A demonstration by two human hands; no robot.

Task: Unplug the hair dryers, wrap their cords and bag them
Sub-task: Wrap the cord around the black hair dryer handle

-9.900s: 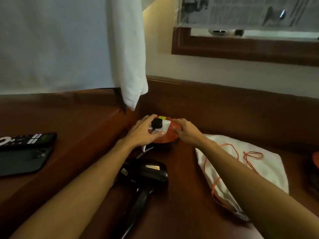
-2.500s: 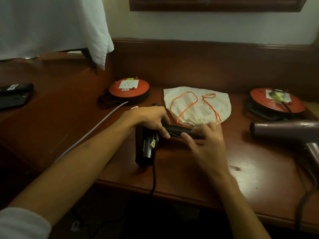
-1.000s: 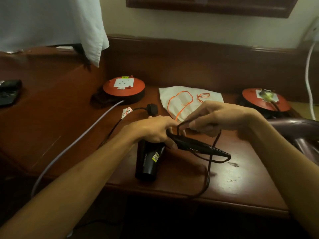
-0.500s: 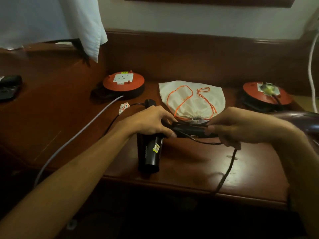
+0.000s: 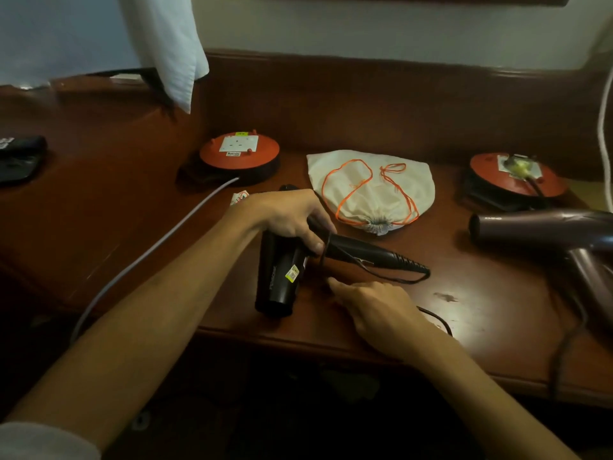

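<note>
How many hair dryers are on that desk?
2. A black hair dryer lies near the middle front, held by the left hand; a maroon hair dryer lies at the right edge, partly cut off.

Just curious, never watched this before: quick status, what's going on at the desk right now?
Left hand grips black hair dryer. Right hand low beside it, on the cord. One turn round the handle. Bag closed, nothing blocking.

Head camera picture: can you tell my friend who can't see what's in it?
A left hand grips a black hair dryer on a wooden desk, while the right hand holds its cord below the handle. Behind lie a white drawstring bag and two red socket reels.
</note>
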